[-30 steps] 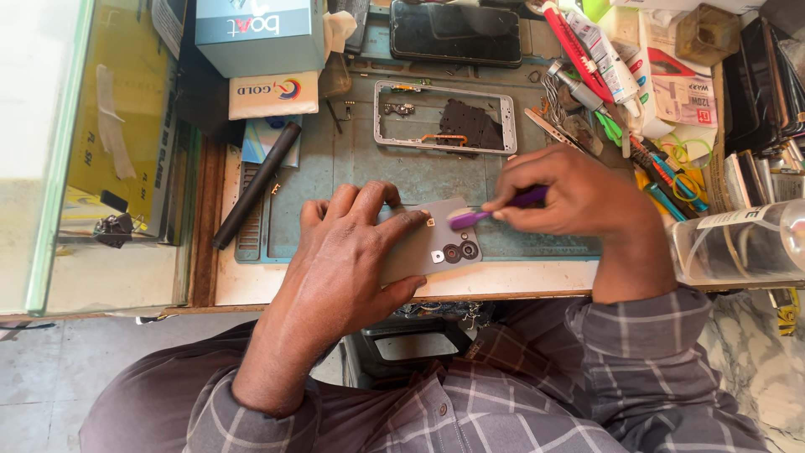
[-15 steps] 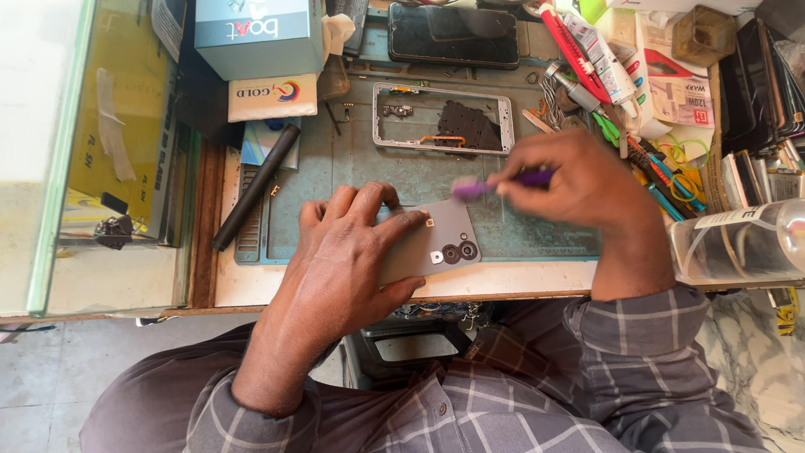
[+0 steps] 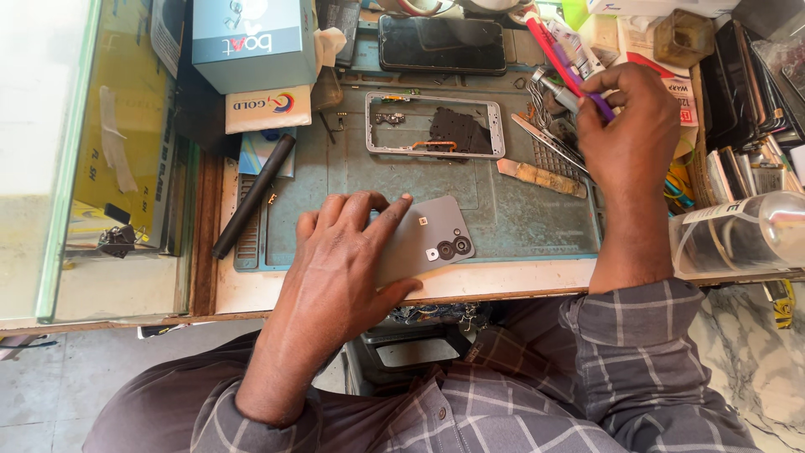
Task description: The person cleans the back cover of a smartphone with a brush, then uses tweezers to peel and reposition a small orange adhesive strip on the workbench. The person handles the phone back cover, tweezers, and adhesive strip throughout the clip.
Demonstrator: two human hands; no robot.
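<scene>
Head view: L hand (image 3: 348,256) pressing grey phone (image 3: 426,239) flat, lower centre of frame; R hand (image 3: 629,117) gripping purple tool (image 3: 600,106), upper right. Risk: phone sliding off mat (image 3: 520,210) edge if pressure eases.

grey phone back (image 3: 428,242) half hidden under left hand (image 3: 348,264), purple tool (image 3: 599,105) mostly hidden in right hand (image 3: 629,126), blue box (image 3: 247,42) cut off by top edge
</scene>
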